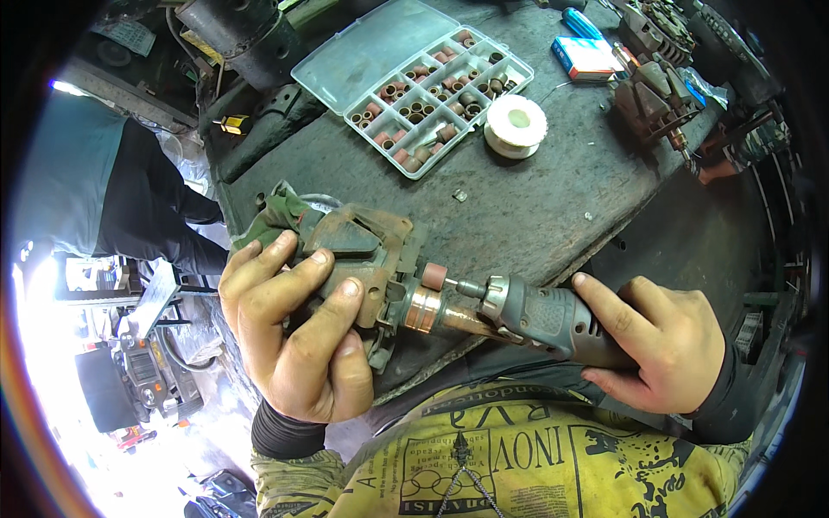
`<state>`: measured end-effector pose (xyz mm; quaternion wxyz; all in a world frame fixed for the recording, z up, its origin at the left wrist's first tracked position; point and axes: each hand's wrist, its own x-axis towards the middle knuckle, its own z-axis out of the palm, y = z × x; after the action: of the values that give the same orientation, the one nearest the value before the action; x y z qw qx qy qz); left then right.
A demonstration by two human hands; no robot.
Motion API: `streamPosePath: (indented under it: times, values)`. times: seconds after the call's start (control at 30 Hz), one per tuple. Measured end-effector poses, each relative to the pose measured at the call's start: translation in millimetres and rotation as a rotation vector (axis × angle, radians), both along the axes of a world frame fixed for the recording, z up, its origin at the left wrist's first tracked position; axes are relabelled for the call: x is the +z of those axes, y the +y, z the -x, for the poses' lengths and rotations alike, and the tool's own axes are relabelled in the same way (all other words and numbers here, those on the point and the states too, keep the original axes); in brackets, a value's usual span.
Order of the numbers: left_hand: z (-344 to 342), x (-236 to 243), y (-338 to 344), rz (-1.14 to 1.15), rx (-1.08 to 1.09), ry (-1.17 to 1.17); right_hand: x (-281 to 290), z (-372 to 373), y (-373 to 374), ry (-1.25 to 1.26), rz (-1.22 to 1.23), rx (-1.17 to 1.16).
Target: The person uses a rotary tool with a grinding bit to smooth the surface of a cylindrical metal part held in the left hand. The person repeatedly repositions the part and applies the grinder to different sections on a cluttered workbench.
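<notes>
My left hand point(294, 328) grips a rusty metal part point(367, 250) with a green cloth point(281, 216) wrapped around its far end. Shiny copper rings point(423, 309) stick out of the part's right side. My right hand point(665, 341) holds a grey rotary tool point(544, 318) by its body. The tool's small pink sanding drum point(434, 276) sits right against the part, just above the copper rings. Both hands are at the near edge of the dark workbench point(535, 198).
An open clear plastic organizer point(414, 82) with several sanding drums lies at the back. A white spool point(515, 125) sits beside it. A blue and white box point(585, 56) and dark metal parts point(661, 95) are at the far right. Another person point(129, 198) stands at left.
</notes>
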<state>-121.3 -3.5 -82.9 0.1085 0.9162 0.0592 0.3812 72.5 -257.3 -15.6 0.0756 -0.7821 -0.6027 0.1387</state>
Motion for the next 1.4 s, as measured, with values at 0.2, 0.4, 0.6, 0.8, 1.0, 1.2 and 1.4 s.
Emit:
streamPosePath:
  times: [0.2,0.4,0.6,0.8,1.0,1.2,1.4]
  values:
    - [0.2,-0.2,-0.3,0.003,0.000,-0.002,0.1,2.4,-2.2,0.056,-0.034,0.042]
    - [0.8,0.0,0.4,-0.002,0.004,0.000,-1.2,3.3,-2.9,0.049,-0.081,0.058]
    - [0.2,0.5,0.6,-0.005,0.004,0.001,-0.2,3.9,-4.3,0.023,-0.064,0.026]
    - [-0.5,0.3,0.2,-0.003,-0.001,-0.004,-1.6,3.6,-4.4,-0.030,-0.042,0.004]
    - [-0.1,0.1,0.4,-0.006,0.001,-0.007,-1.5,5.1,-6.3,0.051,-0.064,0.028]
    - [-1.4,-0.1,0.2,-0.006,0.000,-0.016,-3.7,4.9,-7.3,0.022,-0.068,0.034]
    - [-1.8,0.1,0.2,0.000,-0.003,-0.018,-4.8,6.9,-8.2,-0.042,-0.063,-0.001]
